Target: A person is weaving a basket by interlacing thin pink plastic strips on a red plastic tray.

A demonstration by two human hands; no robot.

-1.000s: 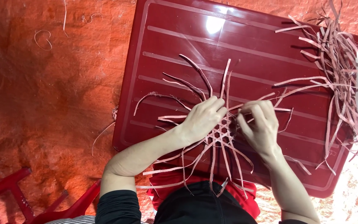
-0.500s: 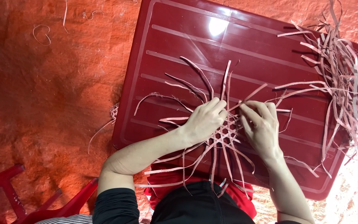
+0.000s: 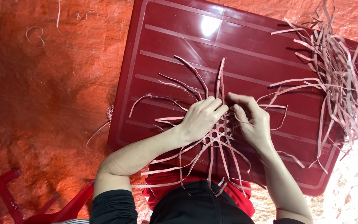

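Weaving thin pale strips, the left hand (image 3: 201, 118) lies flat and curled over the weave (image 3: 220, 132), fingers closed down on it to pin it to the red tabletop (image 3: 228, 49). The right hand (image 3: 253, 122) pinches one strip (image 3: 270, 106) between thumb and fingertips just beside the left. The weave sits near the table's front edge, directly before the person, loose strip ends fanning out all round it, some hanging over the edge toward the lap.

To do this well, I judge the left hand should keep firm, even pressure on the crossings so the open lattice holds its spacing, while the right slides the strip in flat, without twisting, and snugs it against its neighbours.

A loose pile of spare strips (image 3: 340, 79) lies on the table's right end. Scraps (image 3: 34, 36) dot the orange floor covering (image 3: 42, 103). No packages, labels or signs show.
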